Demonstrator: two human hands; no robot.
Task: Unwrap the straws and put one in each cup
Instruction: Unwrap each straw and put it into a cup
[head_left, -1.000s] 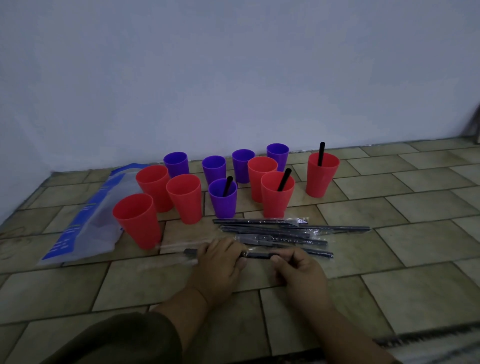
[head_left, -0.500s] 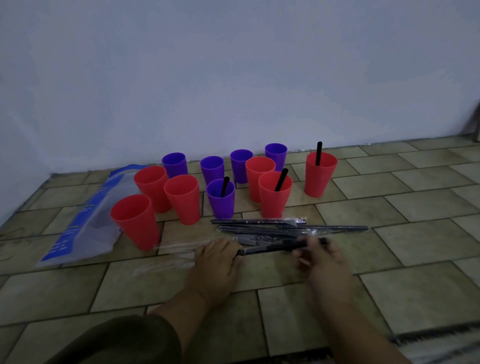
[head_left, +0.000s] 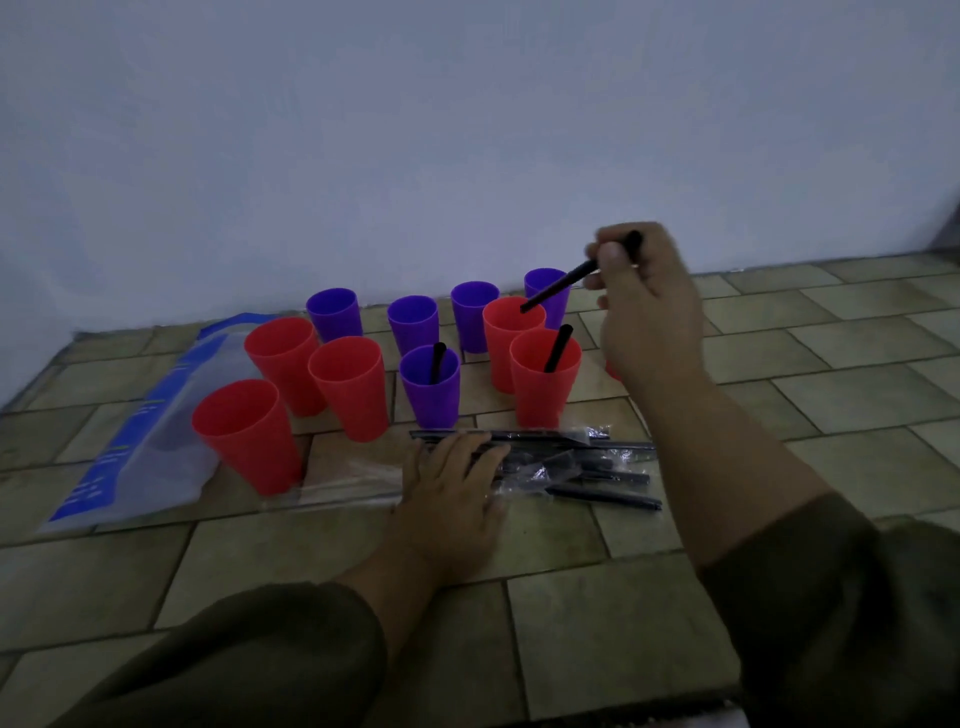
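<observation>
Head view: right hand (head_left: 649, 312) pinches a black straw (head_left: 556, 288) over the back red cup (head_left: 498, 343); next, drop it in. Left hand (head_left: 452, 493) lies flat.

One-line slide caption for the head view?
Right hand holds a black straw over a red cup; left hand rests on wrapped straws.

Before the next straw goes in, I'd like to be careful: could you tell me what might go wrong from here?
1. The right hand holds the black straw tilted, with its tip just over the mouth of the back red cup. The straw may slip outside, or into the purple cup close behind.
2. The right wrist hides most of the far-right red cup. Pulling the arm back could knock it over.
</observation>
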